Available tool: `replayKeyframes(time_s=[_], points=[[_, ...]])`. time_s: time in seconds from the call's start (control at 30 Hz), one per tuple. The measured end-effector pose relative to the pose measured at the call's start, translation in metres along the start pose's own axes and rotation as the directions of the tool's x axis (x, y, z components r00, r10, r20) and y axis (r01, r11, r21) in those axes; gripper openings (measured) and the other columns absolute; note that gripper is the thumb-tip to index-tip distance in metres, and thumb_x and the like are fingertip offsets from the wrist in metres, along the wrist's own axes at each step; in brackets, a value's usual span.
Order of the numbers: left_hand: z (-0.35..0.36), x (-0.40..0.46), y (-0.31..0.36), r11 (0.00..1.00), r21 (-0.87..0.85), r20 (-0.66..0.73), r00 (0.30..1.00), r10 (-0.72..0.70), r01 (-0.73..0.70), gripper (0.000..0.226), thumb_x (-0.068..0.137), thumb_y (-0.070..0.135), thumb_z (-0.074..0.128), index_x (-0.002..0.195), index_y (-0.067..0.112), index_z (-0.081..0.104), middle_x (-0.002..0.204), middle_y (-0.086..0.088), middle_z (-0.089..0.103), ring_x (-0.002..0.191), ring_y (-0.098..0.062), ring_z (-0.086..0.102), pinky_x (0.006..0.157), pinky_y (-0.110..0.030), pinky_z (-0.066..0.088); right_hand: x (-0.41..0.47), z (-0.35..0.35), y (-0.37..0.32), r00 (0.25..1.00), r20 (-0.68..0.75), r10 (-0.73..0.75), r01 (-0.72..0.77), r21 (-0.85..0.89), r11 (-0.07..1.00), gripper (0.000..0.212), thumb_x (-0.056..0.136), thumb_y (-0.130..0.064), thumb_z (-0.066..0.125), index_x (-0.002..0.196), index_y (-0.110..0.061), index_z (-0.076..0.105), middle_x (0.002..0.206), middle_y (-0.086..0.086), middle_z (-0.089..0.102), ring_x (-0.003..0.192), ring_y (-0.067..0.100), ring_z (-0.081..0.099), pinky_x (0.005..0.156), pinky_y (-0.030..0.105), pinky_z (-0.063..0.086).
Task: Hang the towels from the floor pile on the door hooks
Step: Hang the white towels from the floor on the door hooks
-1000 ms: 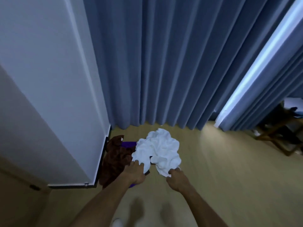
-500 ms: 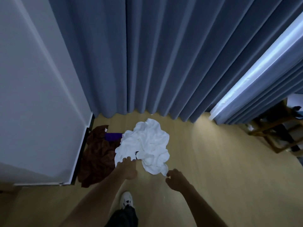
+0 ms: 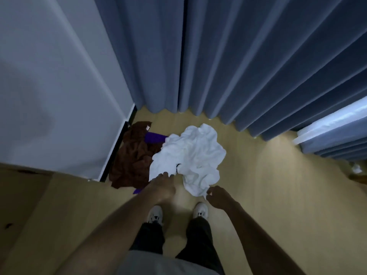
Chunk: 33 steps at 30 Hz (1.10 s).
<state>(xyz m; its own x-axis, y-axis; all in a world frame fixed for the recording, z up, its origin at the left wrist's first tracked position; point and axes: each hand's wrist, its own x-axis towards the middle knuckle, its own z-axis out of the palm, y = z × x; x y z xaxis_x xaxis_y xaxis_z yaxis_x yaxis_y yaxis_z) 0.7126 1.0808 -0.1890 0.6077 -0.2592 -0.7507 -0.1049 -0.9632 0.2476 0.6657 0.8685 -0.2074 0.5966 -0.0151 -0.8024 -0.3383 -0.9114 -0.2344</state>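
Note:
A crumpled white towel point(image 3: 194, 153) lies on the wooden floor, on top of the pile. Left of it lies a brown towel point(image 3: 132, 157), and a purple towel point(image 3: 155, 138) peeks out between and beneath them. My left hand point(image 3: 163, 185) holds the white towel's near left edge with curled fingers. My right hand point(image 3: 218, 197) pinches the towel's near corner. No door hooks are in view.
A white panel point(image 3: 59, 96) with a dark bottom edge stands at the left, close to the brown towel. Blue curtains point(image 3: 228, 62) hang behind the pile. My two white shoes point(image 3: 201, 209) stand just short of the towels. Wooden furniture shows at the far right edge.
The view has pulled back and tilted down, so my legs and both shoes now show. Both hands stay at the white towel's near edge, which has stretched a little toward me.

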Motion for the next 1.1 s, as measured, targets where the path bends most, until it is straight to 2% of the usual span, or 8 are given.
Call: replayKeyframes(time_s=[0.13,0.27,0.43,0.5,0.63,0.83,1.03,1.1], points=[[0.015,0.02,0.003,0.986,-0.093,0.037,0.99,-0.133,0.136,0.052,0.094,0.026,0.044,0.142,0.008,0.03,0.139,-0.016,0.034,0.13,-0.034,0.034,0.104,-0.043,0.037,0.062,-0.007,0.015,0.986,0.116,-0.118,0.122,-0.029,0.992,0.017,0.075,0.004,0.05,0.068,-0.002,0.065,0.063,0.008,0.059,0.058,0.019,0.06,0.054,0.02,0.046],[0.049,0.048,0.008,0.958,-0.184,0.149,0.969,-0.195,0.221,0.053,0.097,0.029,0.043,0.143,0.007,0.027,0.149,-0.018,0.026,0.138,-0.034,0.027,0.112,-0.045,0.031,0.103,0.001,0.027,0.985,0.085,-0.148,0.147,0.022,0.989,0.026,0.088,-0.008,0.051,0.098,0.013,0.062,0.107,0.023,0.065,0.102,0.034,0.06,0.086,0.039,0.047],[0.09,0.102,0.005,0.93,-0.267,0.164,0.963,-0.213,0.251,0.051,0.096,0.029,0.044,0.141,0.008,0.03,0.142,-0.017,0.033,0.131,-0.033,0.034,0.108,-0.044,0.035,0.175,0.029,0.046,0.985,0.156,-0.076,0.073,0.023,0.997,0.027,0.087,-0.008,0.049,0.089,0.017,0.058,0.105,0.031,0.062,0.1,0.04,0.058,0.075,0.039,0.045],[0.109,0.134,0.0,0.929,-0.286,0.136,0.97,-0.204,0.235,0.046,0.095,0.025,0.044,0.137,0.007,0.035,0.138,-0.018,0.036,0.127,-0.033,0.038,0.104,-0.044,0.038,0.209,0.041,0.051,0.977,0.205,-0.054,0.062,-0.032,0.998,0.02,0.09,-0.01,0.047,0.086,0.006,0.059,0.112,0.025,0.063,0.105,0.036,0.057,0.075,0.032,0.04],[0.146,0.201,-0.017,0.913,-0.313,0.091,0.965,-0.246,0.262,0.043,0.093,0.022,0.047,0.134,0.011,0.041,0.133,-0.013,0.043,0.124,-0.033,0.043,0.102,-0.043,0.041,0.285,0.068,0.057,0.97,0.244,0.021,0.002,-0.094,0.996,0.035,0.095,-0.017,0.044,0.126,-0.005,0.055,0.132,0.017,0.053,0.123,0.032,0.049,0.093,0.03,0.039],[0.214,0.294,-0.054,0.931,-0.305,0.078,0.98,-0.184,0.199,0.047,0.095,0.023,0.042,0.139,0.01,0.033,0.142,-0.015,0.035,0.127,-0.033,0.039,0.101,-0.045,0.04,0.399,0.118,0.06,0.981,0.194,0.026,0.0,-0.136,0.991,0.039,0.093,-0.019,0.046,0.13,-0.01,0.054,0.138,0.014,0.049,0.128,0.033,0.043,0.106,0.037,0.035],[0.286,0.353,-0.094,0.895,-0.401,0.12,0.98,-0.16,0.195,0.052,0.093,0.02,0.044,0.142,0.012,0.031,0.149,-0.012,0.03,0.135,-0.031,0.032,0.106,-0.044,0.036,0.497,0.171,0.073,0.987,0.149,0.051,-0.011,-0.262,0.965,0.044,0.093,-0.025,0.045,0.137,-0.023,0.045,0.157,0.002,0.013,0.142,0.029,0.016,0.113,0.044,0.022],[0.302,0.36,-0.106,0.877,-0.422,0.164,0.971,-0.176,0.23,0.053,0.094,0.022,0.045,0.144,0.013,0.03,0.151,-0.011,0.028,0.137,-0.03,0.029,0.108,-0.044,0.033,0.514,0.183,0.076,0.991,0.113,0.067,-0.033,-0.279,0.96,0.045,0.092,-0.022,0.045,0.137,-0.019,0.044,0.155,0.003,0.018,0.141,0.029,0.019,0.113,0.043,0.022]])
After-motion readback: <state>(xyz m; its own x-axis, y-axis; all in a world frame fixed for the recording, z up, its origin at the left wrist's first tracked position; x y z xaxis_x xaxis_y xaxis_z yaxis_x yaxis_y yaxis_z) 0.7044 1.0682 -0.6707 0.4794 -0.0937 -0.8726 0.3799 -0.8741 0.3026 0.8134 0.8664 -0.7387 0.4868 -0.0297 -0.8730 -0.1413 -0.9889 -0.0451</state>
